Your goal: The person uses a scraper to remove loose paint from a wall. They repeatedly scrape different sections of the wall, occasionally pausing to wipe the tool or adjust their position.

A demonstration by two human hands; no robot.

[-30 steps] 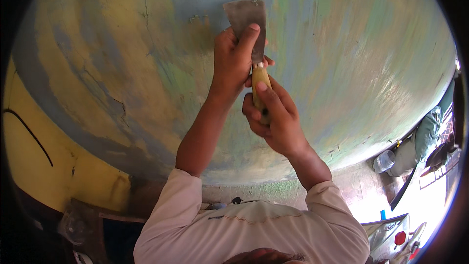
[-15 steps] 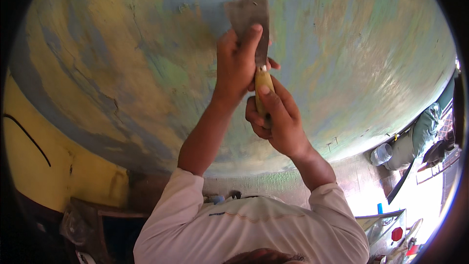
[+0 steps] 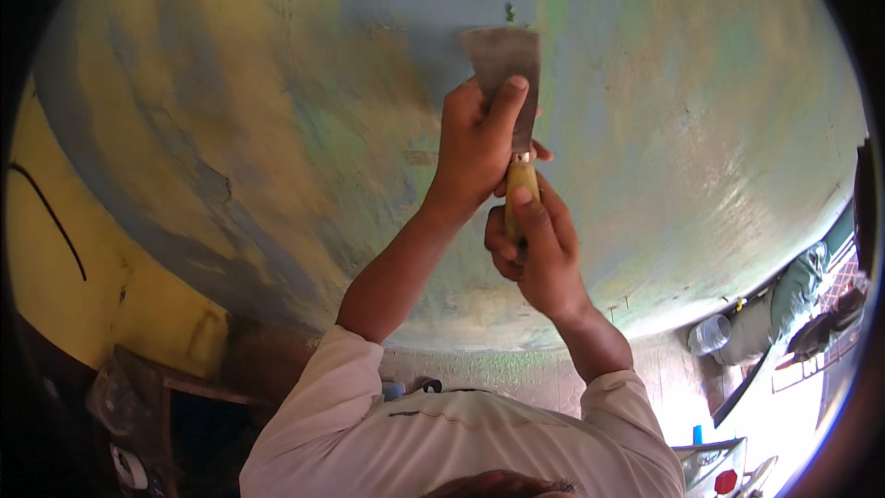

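Both my hands hold one scraper [image 3: 509, 51], a wide flat metal blade on a pale wooden handle. My right hand [image 3: 544, 244] is wrapped round the handle, its thumb lying along the front. Higher up, my left hand [image 3: 475, 148] grips the blade with its thumb pressed on the face; most of its other fingers are hidden behind. The blade's broad edge points up, at or close to the wall [image 3: 645, 129], which is patched in blue, green and tan. Just above that edge sits a small dark green fleck [image 3: 509, 11]. Whether the blade touches the wall I cannot tell.
A yellow wall [image 3: 147, 290] with a hanging black cable [image 3: 53, 221] stands at the left. Low on the left is a dark-framed piece of furniture [image 3: 207, 392] beside a clear plastic bag [image 3: 115, 401]. At the right are a clear plastic container [image 3: 708, 336] and bundled grey-green cloth [image 3: 800, 281].
The scraper and both hands have shifted right and slightly down in the picture. The surroundings have moved in the view too. Both hands keep their hold.
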